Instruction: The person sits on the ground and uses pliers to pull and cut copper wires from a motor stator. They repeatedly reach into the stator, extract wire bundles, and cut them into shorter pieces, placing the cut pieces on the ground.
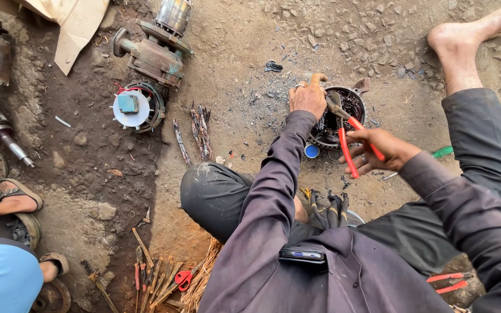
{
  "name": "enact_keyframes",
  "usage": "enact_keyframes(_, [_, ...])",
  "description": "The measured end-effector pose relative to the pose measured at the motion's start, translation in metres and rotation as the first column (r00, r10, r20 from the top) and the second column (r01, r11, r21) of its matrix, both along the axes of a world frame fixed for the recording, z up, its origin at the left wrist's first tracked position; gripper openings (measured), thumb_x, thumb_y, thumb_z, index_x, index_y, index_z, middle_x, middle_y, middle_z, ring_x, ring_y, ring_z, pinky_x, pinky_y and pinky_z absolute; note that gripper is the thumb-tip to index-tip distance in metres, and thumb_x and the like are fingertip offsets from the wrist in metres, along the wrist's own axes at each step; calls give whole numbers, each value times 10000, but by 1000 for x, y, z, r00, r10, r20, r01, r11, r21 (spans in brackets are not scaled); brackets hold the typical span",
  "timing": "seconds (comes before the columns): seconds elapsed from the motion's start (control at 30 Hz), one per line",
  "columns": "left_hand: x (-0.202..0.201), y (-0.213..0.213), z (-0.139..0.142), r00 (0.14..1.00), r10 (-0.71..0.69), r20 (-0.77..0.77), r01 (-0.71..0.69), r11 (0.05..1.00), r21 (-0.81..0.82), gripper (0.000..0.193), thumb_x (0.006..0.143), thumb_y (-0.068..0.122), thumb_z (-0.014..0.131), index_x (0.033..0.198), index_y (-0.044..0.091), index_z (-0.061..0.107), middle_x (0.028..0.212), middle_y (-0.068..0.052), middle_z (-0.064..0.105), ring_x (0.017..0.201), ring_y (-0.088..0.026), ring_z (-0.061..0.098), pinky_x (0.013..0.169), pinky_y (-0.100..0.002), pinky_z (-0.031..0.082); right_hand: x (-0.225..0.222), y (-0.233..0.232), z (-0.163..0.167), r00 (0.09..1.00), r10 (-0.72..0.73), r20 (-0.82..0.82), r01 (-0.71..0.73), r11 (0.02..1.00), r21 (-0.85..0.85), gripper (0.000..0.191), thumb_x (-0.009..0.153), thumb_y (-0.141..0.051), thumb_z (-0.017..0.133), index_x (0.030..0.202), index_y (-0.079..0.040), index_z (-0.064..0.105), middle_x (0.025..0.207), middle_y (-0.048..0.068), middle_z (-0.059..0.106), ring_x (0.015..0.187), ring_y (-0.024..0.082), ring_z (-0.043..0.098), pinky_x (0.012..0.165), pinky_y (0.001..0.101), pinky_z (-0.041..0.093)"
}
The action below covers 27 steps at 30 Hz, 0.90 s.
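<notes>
Bare dirt ground, strewn with small stones and soot, serves as the work floor. On it, just ahead of the person's knees, sits a round motor stator full of dark burnt winding. The left hand clamps down on its rim, while the right hand squeezes red-handled pliers whose nose reaches into the winding. A blue cap lies just beside the stator; a fan-ended motor part rests well to the left.

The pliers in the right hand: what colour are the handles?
Red handles on the pliers, gripped by the right hand; metal jaws grey. The head view shows it.
</notes>
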State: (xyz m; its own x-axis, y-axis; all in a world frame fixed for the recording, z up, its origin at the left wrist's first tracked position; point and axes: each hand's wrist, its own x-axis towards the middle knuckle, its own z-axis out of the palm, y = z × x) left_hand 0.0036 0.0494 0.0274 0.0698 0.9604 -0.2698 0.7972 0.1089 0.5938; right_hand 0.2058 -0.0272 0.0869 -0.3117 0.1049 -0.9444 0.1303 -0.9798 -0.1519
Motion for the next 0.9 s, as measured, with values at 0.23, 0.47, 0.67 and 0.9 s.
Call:
enact_keyframes(0.23, [-1,-4,1,999,24,46,-23,999,-32,306,978,205,512,1279,260,515,914,28,791,1015,-243,667,987,-417,359,-20,-77,-72,966,-207,157,146,931,334,564,944,-516,608,1190,-8,623,968,175,719,744,298,746,656,393,598])
enact_keyframes(0.47, [-5,-3,-3,1000,-18,-8,17,996,-92,294,1008,233,525,1295,294,542,955,58,790,998,-221,682,1002,-424,348,-6,-80,-81,928,-216,303,39,866,498,348,936,-347,742,1069,-34,666,695,3,501,502,95,485,454,282,430])
enact_keyframes(0.67, [-5,-5,-6,999,-35,-26,35,999,4,481,877,190,710,1304,327,536,1014,89,803,1042,-216,668,983,-416,344,-12,-55,-23,928,-191,321,-42,799,600,263,1036,-329,560,1102,-112,693,699,-33,476,493,71,382,415,267,320])
enact_keyframes(0.9, [-4,-6,4,1000,-12,-13,13,1000,28,599,800,189,803,1315,330,532,991,103,810,1043,-198,657,980,-396,342,6,40,2,628,395,670,-760,494,422,383,1047,-362,518,1143,-58,732,770,170,712,565,268,639,534,424,509])
